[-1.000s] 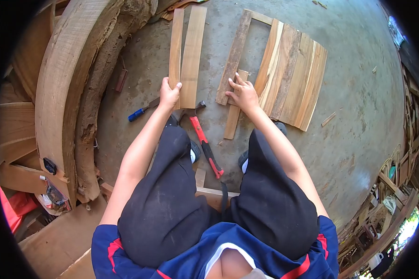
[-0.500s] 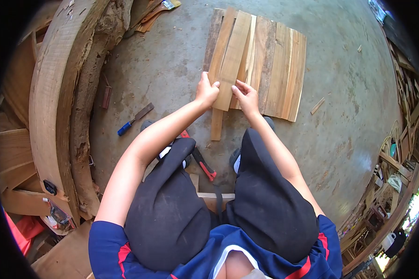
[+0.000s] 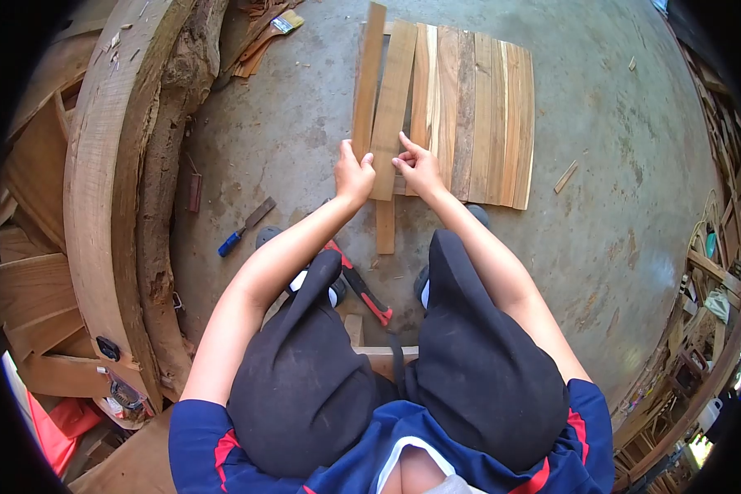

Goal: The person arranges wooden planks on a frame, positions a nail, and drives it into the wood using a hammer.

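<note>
Several wooden slats [image 3: 461, 115] lie side by side on the concrete floor in front of me, forming a panel. At its left side, a loose brown slat [image 3: 369, 78] slants away from me, its near end in my left hand [image 3: 354, 175], whose fingers are closed around it. Beside it is a wider slat [image 3: 393, 107], lying at an angle to the panel. My right hand [image 3: 420, 170] has thumb and fingertips at this wider slat's right edge, near its close end. Another narrow piece of wood [image 3: 385, 228] sticks out from underneath towards me.
A blue-handled chisel [image 3: 245, 226] lies on the floor to the left. Between my feet is a red and black hammer-like tool [image 3: 358, 284]. A thick timber beam [image 3: 107, 189] runs along the left, with a paintbrush [image 3: 281, 25] near its far end. Scrap wood [image 3: 675, 387] is piled at right.
Both hands have moved slightly left. The brown slat has shifted left away from the wider slat, and a gap shows between them. My right fingers have moved along the wider slat's edge.
</note>
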The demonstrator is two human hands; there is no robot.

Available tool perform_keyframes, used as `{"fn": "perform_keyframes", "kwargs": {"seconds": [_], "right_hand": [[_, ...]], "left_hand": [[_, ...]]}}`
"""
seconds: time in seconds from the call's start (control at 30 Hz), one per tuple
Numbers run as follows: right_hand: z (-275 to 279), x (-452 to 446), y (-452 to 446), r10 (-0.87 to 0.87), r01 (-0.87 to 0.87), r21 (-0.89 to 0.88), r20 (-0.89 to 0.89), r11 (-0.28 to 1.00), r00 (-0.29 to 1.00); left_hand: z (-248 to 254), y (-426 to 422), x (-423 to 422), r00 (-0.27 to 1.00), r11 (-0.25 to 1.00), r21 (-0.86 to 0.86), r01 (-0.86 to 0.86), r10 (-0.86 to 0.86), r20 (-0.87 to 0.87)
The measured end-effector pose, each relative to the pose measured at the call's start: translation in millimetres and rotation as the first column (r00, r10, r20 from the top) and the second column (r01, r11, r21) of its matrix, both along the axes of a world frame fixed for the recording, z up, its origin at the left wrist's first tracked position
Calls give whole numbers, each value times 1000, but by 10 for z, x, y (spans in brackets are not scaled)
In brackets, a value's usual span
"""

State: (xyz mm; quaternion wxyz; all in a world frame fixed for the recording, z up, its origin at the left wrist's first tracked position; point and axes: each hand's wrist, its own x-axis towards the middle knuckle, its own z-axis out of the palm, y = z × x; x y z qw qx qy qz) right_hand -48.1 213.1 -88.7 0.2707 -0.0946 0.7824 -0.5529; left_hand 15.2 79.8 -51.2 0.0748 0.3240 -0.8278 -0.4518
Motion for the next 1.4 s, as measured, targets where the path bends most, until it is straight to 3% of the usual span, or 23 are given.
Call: {"fn": "perform_keyframes", "kwargs": {"seconds": [0.13,0.2,0.33,0.43,0.53,0.73,0.8,0.83,0.9,0.93,1.0,1.03,1.23,1.3,1.37,1.4], "right_hand": [[-2,-47,48,-3,6,-43,68,999,998],[15,-60,85,6,-2,-53,86,999,996],[4,-63,53,14,-11,-60,55,998,998],[36,-38,38,16,-16,-24,2,1000,1000],[99,-1,46,-18,18,44,-3,999,1000],[185,15,139,-53,79,189,-143,979,988],[162,3,160,-87,109,168,-129,980,988],[154,-3,169,-85,106,168,-126,980,988],[134,-19,183,-103,121,148,-125,981,987],[121,-29,186,-103,121,148,-122,982,987],[99,-48,183,-110,123,105,-122,987,986],[92,-55,178,-112,125,105,-120,987,986],[126,-44,131,-105,137,197,-164,971,981],[100,-48,133,2,86,244,-338,966,941],[93,-50,151,18,77,239,-371,968,928],[77,-52,159,31,69,230,-404,971,914]], "left_hand": [[20,56,5,999,997,-75,29,-26,42],[22,89,19,998,998,-54,34,-37,-48],[-15,87,21,998,997,-69,29,-32,-55],[-61,52,18,997,998,-55,28,-32,-64],[-85,23,-11,998,997,-62,50,-48,36],[-159,45,-60,985,986,4,167,-167,46],[-231,30,-69,950,937,-195,290,-307,-62],[-249,6,-71,951,938,-194,289,-305,-59],[-256,-48,-76,955,958,43,285,-280,-96],[-248,-61,-80,956,958,43,284,-279,-93],[-246,-84,-92,976,959,199,202,-181,-121],[-252,-94,-107,976,975,72,212,-207,-65],[-113,-27,-160,947,949,11,316,-316,48],[-112,-27,-209,939,939,-43,341,-338,67],[-116,-18,-250,931,927,-94,362,-355,89],[-87,-8,-279,914,906,-164,390,-359,192]]}}
